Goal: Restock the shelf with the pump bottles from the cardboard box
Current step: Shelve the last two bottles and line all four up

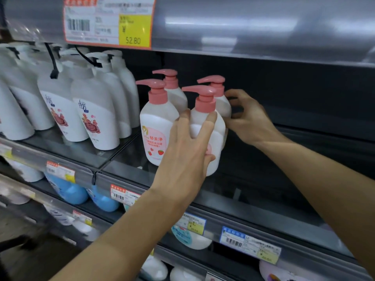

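Note:
Several white pump bottles with pink pumps stand on the dark middle shelf (263, 179). The front-left bottle (156, 128) shows a pink strawberry label. My left hand (188, 151) wraps the front-right bottle (205, 110), fingers spread over its body. Behind it, my right hand (247, 118) pinches the back-right bottle (222, 102) from the right side. A back-left bottle (174, 90) stands untouched. The cardboard box is out of view.
Tall white bottles with red flower labels (91, 118) fill the shelf's left part. The shelf's right part is dark and bare. Blue and white bottles (69, 189) sit on the lower shelf. Price tags (123, 196) line the shelf rails, and a big tag (109, 21) hangs above.

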Demonstrator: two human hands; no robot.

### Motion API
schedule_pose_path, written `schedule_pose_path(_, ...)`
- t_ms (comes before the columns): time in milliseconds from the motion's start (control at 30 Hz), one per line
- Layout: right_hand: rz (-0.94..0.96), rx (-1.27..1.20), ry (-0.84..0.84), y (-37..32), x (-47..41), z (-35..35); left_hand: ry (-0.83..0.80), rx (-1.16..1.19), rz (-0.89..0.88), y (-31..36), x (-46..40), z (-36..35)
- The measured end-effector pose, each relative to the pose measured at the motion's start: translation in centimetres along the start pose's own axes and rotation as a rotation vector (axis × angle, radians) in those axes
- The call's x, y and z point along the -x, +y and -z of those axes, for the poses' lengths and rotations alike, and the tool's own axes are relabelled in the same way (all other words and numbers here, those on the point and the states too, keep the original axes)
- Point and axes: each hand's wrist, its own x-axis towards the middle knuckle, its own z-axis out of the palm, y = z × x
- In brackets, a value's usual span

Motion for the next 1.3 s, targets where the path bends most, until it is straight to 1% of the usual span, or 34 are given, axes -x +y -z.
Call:
schedule_pose_path(467,-0.04,-0.083,0.045,0.3,0.4,-0.8,0.019,0.008,-0.012,-0.1,0.1,-0.1)
schedule_pose_path(567,-0.042,-0.066,0.027,0.3,0.5,-0.7,0.01,-0.007,-0.008,0.0,0.1,0.0)
schedule_pose_path(667,-0.045,0.018,0.0,0.7,0.8,-0.3,-0.043,-0.072,-0.025,-0.3,0.3,0.8)
schedule_pose_path(700,-0.065,0.059,0.022,0.6,1.0,0.0,-0.053,-0.111,-0.043,-0.7,0.6,1.5)
schedule_pose_path(767,-0.098,0.118,0.122,0.1,1.6,0.6,-0.019,-0.191,-0.105,-2.1,1.1,3.5)
schedule_pose_path(833,-0.083,0.144,0.22,-1.0,2.5,1.1,0.048,-0.253,-0.161,-4.3,1.6,5.7)
schedule_pose_path(900,-0.062,0.157,0.271,-2.6,3.5,1.2,0.083,-0.291,-0.157,-6.7,1.5,7.5)
schedule_pose_path(1000,-0.067,0.147,0.287,-5.0,4.7,0.4,0.093,-0.246,-0.099,-9.7,1.0,8.9)
schedule_pose_path(1067,-0.088,0.124,0.297,-6.0,5.3,-0.4,0.092,-0.174,-0.065,-11.2,0.9,8.9)
schedule_pose_path(1167,-0.102,0.158,0.28,-6.5,6.3,-2.0,0.067,-0.092,-0.009,-13.1,0.8,8.3)
schedule_pose_path(1233,-0.11,0.188,0.274,-6.6,6.6,-3.0,0.036,-0.087,-0.025,-14.1,0.2,7.9)
schedule_pose_path(1300,-0.121,0.215,0.275,-6.5,6.6,-3.9,0.018,-0.104,-0.095,-15.0,-1.1,7.4)
